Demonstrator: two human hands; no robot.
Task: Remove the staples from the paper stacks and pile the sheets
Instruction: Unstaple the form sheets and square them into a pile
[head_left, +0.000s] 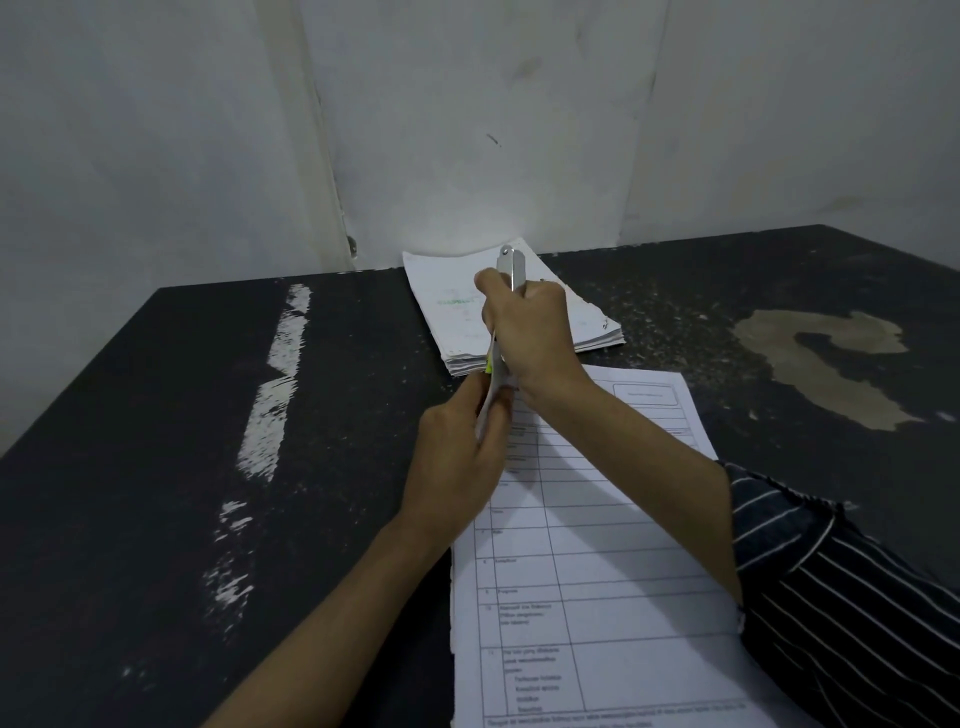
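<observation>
Hands meet over the far left corner of a printed form (597, 571) on a dark, scuffed table (156, 467).

The left hand (457, 462) has its fingers curled and pinches that corner of the form, which is lifted off the table. The right hand (530, 332) is closed in a fist round a silver metal tool (511, 265), held nearly upright just beyond the form. The tool's riveted end sticks up above the knuckles, and a yellow-green part shows at its lower end, by the pinched corner. Whether the tip touches the paper cannot be told. Beyond the form, against the wall (467, 130), lies a pile of sheets (452, 306) with ragged edges. A striped sleeve (857, 597) covers the right arm beside the form.
</observation>
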